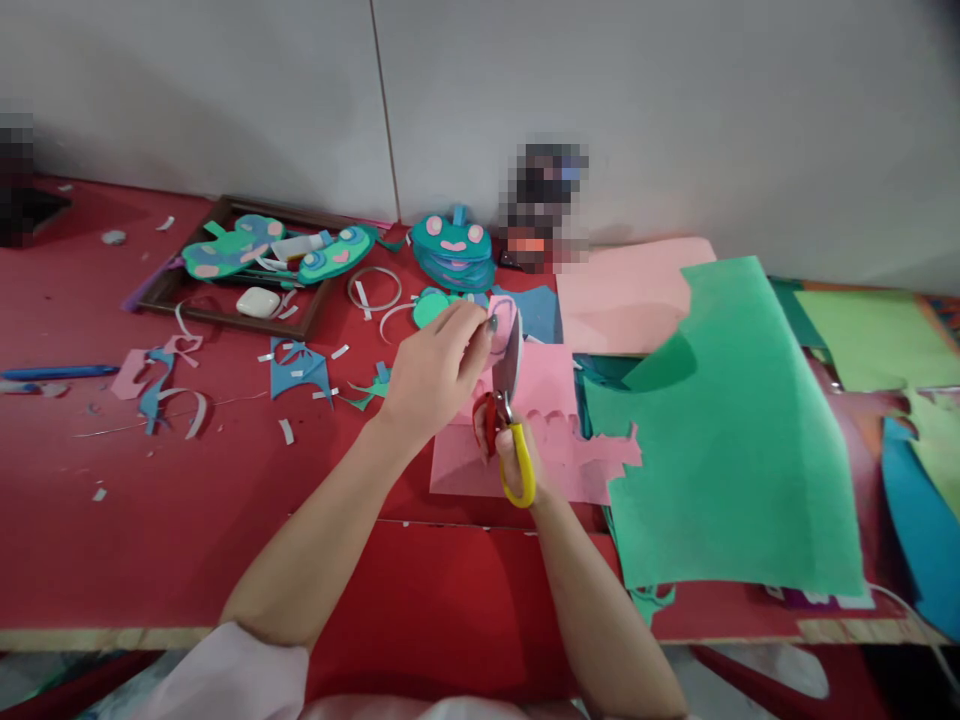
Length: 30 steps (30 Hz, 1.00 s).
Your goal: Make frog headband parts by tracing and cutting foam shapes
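Note:
My right hand [504, 440] grips a pair of scissors [508, 400] with one yellow and one red handle loop, blades pointing up and away. My left hand [435, 370] pinches a small pink paper piece [501, 322] right at the blades. Both hands hover above a pink paper sheet [559, 440] with a jagged cut edge, lying on the red table [150, 500].
A large green sheet [735, 430] lies right of my hands, with a pink sheet [630, 290], light green and blue sheets beyond. At back left a dark wooden tray [296, 325] holds green paper shapes and a white case; stacked teal cutouts [452, 250] and paper scraps lie around.

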Each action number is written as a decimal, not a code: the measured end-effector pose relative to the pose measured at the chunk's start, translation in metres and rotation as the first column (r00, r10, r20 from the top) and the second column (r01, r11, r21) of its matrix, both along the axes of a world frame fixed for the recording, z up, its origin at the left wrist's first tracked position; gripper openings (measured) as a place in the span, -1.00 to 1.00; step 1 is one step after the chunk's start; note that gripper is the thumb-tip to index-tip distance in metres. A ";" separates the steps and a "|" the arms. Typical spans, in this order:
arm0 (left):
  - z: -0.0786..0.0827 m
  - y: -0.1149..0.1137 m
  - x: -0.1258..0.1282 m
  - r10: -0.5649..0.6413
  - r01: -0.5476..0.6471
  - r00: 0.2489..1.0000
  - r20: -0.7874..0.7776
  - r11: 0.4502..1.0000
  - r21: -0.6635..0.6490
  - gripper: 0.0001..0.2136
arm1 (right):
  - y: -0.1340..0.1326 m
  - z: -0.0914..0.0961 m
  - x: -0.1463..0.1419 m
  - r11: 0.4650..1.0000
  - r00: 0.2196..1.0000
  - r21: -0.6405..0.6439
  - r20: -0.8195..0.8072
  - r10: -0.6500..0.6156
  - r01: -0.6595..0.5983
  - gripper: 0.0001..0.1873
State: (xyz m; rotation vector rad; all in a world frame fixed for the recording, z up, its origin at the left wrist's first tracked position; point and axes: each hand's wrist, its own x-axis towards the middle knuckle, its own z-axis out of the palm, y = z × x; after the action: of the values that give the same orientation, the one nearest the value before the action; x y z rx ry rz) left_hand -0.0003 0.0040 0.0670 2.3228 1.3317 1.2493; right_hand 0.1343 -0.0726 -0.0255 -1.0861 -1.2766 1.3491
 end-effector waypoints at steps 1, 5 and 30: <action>0.000 0.000 0.001 -0.006 0.006 1.000 -0.012 1.000 -0.010 -0.83 | 0.000 -0.001 0.000 1.000 1.000 -0.004 -0.017 -0.010 0.010 -0.35; 0.001 -0.002 0.003 -0.030 0.028 0.999 -0.034 0.998 -0.052 -0.82 | 0.002 -0.008 -0.001 0.999 0.997 -0.029 -0.069 -0.036 0.034 -0.36; 0.003 -0.001 0.004 -0.042 0.043 0.999 0.011 0.979 -0.200 -0.84 | -0.001 -0.004 -0.003 0.999 0.995 -0.025 -0.092 -0.037 0.034 -0.49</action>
State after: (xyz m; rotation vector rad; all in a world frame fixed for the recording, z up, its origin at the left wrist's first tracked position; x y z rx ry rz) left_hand 0.0034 0.0027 0.0696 2.1945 1.3312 1.0554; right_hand 0.1310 -0.0732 -0.0290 -1.0451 -1.1713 1.3748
